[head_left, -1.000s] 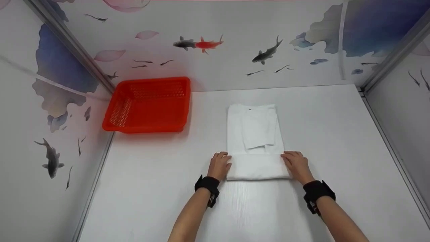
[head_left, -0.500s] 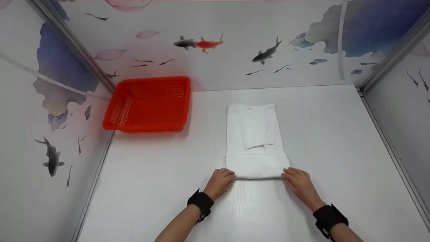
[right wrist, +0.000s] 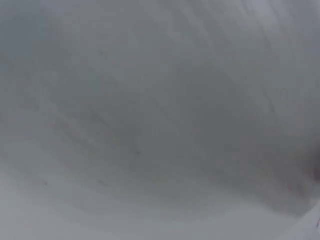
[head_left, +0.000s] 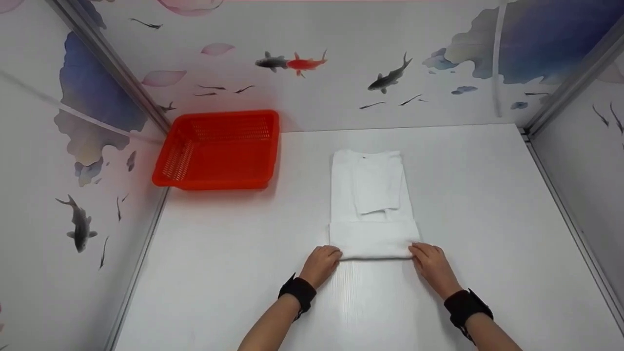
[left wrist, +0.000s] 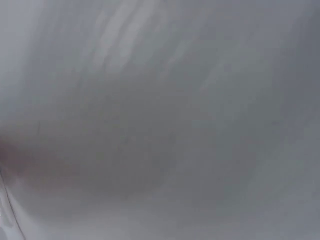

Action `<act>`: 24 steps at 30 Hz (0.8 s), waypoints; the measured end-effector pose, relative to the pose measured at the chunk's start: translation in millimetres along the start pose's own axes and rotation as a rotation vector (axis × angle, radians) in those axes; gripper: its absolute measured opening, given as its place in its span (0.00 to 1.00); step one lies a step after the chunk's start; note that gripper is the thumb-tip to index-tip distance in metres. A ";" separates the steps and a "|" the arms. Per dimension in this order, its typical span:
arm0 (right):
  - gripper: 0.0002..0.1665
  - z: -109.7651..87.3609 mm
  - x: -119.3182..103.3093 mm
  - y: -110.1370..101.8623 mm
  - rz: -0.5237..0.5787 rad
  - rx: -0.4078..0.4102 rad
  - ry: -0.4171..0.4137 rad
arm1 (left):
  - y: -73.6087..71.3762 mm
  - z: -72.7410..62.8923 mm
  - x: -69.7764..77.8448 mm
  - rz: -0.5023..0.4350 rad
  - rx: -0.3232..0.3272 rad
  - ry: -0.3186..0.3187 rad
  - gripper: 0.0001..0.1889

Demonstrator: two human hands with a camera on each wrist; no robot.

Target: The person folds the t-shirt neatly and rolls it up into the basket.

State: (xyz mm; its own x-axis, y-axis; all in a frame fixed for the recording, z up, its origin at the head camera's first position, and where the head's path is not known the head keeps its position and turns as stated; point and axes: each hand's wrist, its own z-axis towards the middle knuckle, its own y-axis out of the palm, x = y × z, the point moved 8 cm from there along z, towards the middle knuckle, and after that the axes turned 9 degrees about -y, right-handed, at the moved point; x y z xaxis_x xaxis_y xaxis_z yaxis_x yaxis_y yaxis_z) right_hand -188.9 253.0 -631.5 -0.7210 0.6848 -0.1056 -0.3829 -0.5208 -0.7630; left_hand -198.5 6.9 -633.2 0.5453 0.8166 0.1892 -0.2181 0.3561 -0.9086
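Observation:
A folded white shirt lies flat in the middle of the table, its near end turned up in a wide band. Above that band a smaller folded flap, which looks like a sleeve, lies on top. My left hand pinches the near left corner of the band. At the near right corner, my right hand grips the fold between thumb and fingers. Both wrist views are mostly blurred pale tabletop; only a sliver of cloth shows at the lower left of the left one and the lower right of the right one.
A red plastic basket with perforated sides stands at the back left against the wall. White table surface surrounds the shirt. Printed walls with fish enclose the back and both sides.
Both hands have slid from the sides of the turned-up band down to its near corners and taken hold there. In the last half second they have barely moved.

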 end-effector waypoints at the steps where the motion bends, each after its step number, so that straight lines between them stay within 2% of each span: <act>1: 0.25 1.1 -0.4 0.3 -0.007 0.007 -0.010 | 0.9 0.4 -0.4 0.011 0.011 0.001 0.08; 6: 0.24 4.3 -0.4 -1.0 -0.021 0.025 -0.013 | 3.1 4.0 0.0 0.041 0.064 -0.017 0.06; 9: 0.23 5.0 -0.4 -3.3 -0.021 0.011 0.007 | 0.3 6.0 -1.1 0.000 0.059 -0.051 0.06; 13: 0.22 5.3 -2.9 -9.0 0.008 -0.025 0.022 | -8.3 5.7 -2.0 -0.098 0.000 -0.074 0.06; 20: 0.22 1.5 -11.4 -29.9 0.132 -0.063 0.050 | -26.9 -3.9 8.9 -0.265 -0.153 0.008 0.05; 24: 0.20 4.3 -18.5 -44.7 0.221 -0.067 0.053 | -42.0 -8.6 12.0 -0.391 -0.233 0.008 0.05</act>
State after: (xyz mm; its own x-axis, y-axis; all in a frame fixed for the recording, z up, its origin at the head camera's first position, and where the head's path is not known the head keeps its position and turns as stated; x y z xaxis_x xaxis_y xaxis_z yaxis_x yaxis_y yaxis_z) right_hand -160.9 261.4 -592.8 -0.7514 0.5843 -0.3068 -0.1782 -0.6272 -0.7582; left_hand -175.8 -2.1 -596.0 0.5567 0.6370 0.5331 0.1934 0.5247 -0.8290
